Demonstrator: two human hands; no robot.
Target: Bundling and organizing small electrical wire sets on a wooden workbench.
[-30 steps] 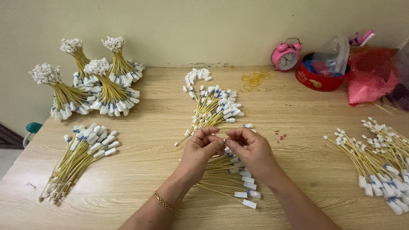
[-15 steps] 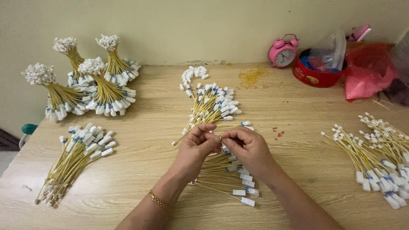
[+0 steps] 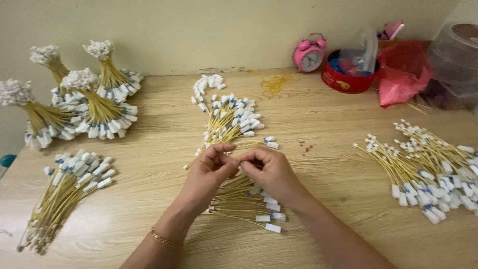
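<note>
Grip: left hand (image 3: 209, 169) & right hand (image 3: 269, 169) fingertips pinched together on thin yellow cables (image 3: 239, 197) w/ white end plugs, fanned under the hands at surface (image 3: 318, 179) centre. More cable piles (image 3: 231, 122) beyond; tied bundles (image 3: 79, 107) far left.
</note>
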